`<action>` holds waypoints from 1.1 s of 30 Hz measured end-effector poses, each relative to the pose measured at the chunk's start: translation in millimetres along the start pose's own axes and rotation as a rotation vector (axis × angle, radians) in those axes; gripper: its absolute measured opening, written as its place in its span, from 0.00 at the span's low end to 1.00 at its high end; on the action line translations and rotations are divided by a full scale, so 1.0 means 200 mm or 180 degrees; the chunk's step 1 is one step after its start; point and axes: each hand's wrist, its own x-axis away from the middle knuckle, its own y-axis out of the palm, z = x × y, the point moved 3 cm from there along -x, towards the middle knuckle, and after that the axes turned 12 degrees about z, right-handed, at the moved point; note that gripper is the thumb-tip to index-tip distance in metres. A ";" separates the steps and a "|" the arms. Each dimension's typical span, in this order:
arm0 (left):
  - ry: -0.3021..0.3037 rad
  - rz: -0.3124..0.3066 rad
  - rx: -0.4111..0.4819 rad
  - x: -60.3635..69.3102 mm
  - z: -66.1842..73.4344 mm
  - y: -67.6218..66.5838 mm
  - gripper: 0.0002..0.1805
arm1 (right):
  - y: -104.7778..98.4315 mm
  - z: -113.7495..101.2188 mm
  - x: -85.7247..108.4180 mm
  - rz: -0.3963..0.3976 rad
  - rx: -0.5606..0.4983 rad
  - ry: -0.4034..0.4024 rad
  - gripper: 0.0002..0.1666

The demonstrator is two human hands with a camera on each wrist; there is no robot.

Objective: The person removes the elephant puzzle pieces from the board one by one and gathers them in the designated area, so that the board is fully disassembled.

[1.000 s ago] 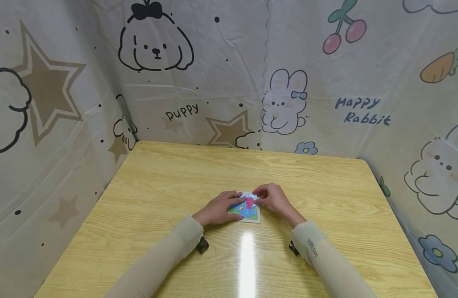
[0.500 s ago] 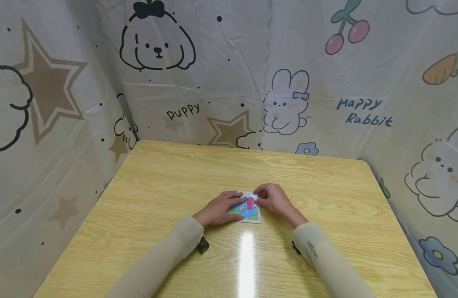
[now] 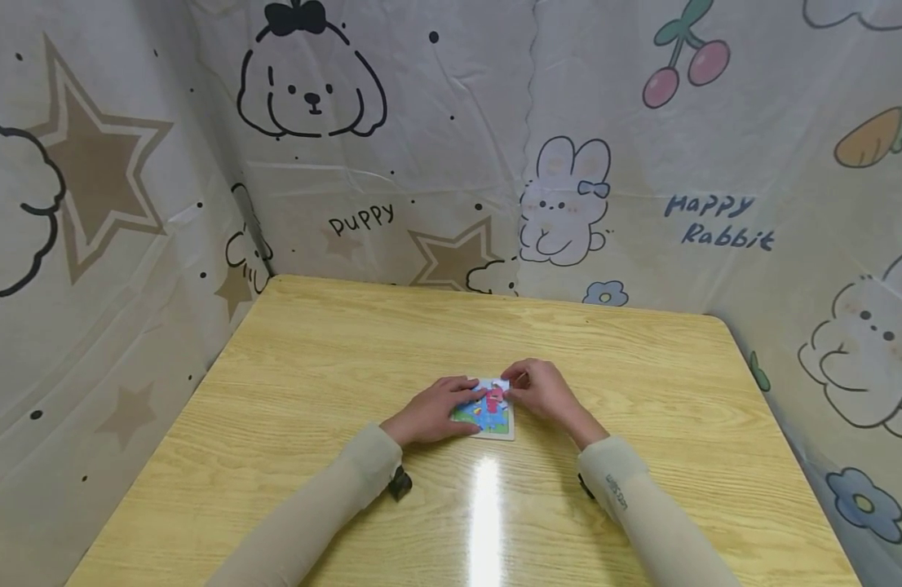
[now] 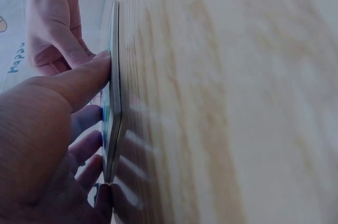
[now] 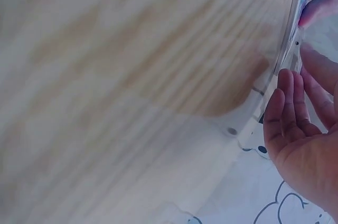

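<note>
A small square jigsaw puzzle (image 3: 495, 422) in a pale frame lies flat on the wooden table, showing blue, green and pink artwork. My left hand (image 3: 438, 410) rests across its left part, fingers spread on the face and thumb near the front edge. At the upper right corner, my right hand (image 3: 545, 393) pinches a puzzle piece (image 3: 501, 385) between thumb and index finger; the piece looks slightly raised, and its far part is hidden by the fingers. The left wrist view shows the puzzle's board (image 4: 116, 76) edge-on, with left fingertips against its face.
The wooden table (image 3: 333, 350) extends around the puzzle, with a bright light reflection in front. A patterned cloth (image 3: 451, 163) with cartoon animals hangs behind the table and along both sides.
My right fingers have shifted slightly up and right, and the puzzle piece at the upper right corner has tilted or lifted. The left hand stays in place on the puzzle.
</note>
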 end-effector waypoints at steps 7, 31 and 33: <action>-0.0001 0.0002 0.0016 0.00 0.00 0.00 0.39 | -0.05 0.02 0.00 0.0058 -0.0037 0.0079 0.13; -0.0029 0.0000 0.0006 0.00 -0.01 0.01 0.39 | -0.21 0.21 -0.08 0.0295 -0.0083 0.0364 0.16; -0.0015 0.0002 0.0003 0.00 -0.01 0.01 0.39 | -0.23 0.23 -0.09 0.0296 -0.0078 0.0372 0.16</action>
